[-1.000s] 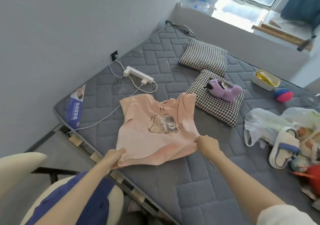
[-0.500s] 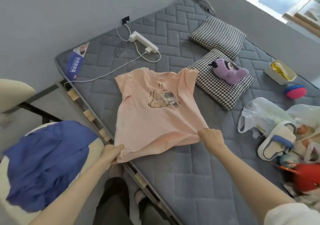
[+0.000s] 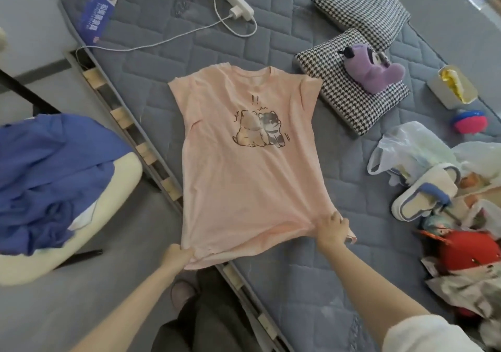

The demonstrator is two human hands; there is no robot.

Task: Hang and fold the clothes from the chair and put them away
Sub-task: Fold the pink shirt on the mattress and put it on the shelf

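Pink T-shirt [image 3: 244,167] lies print side up on the mattress [image 3: 325,265], collar away from the person, hem at the near edge. Left hand [image 3: 177,256] pinches the left hem corner. Right hand [image 3: 332,229] curls its fingers into the right hem corner, and the cloth is taut between them. Sleeves look tucked under (not certain). No body fold made yet. Blue garment [image 3: 48,167] lies on the chair [image 3: 119,172]. Judgement: early; folding, hanging and putting away all remain.
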